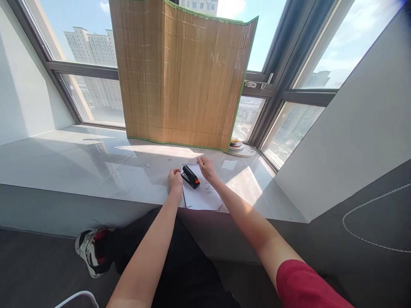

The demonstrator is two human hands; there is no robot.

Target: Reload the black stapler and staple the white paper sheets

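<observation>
A black stapler (190, 177) with an orange-red end lies at a slant on white paper sheets (201, 199) near the front edge of the sill. My left hand (175, 179) is at the paper's left edge, just left of the stapler, its fingers curled together. Whatever it may hold is too small to make out. At the top right of the paper is my right hand (206, 168), with fingers bent and pressed together. Its fingertips point left, above the stapler's right side, and anything between them cannot be made out. Small dark marks show on the paper below it.
The pale glossy sill (80, 171) runs under a large window. Behind the paper a bamboo mat (192, 81) with green edging stands upright against the glass. Round plates or discs (244, 150) sit in the right corner. A beaded cord (359, 237) hangs at the far right.
</observation>
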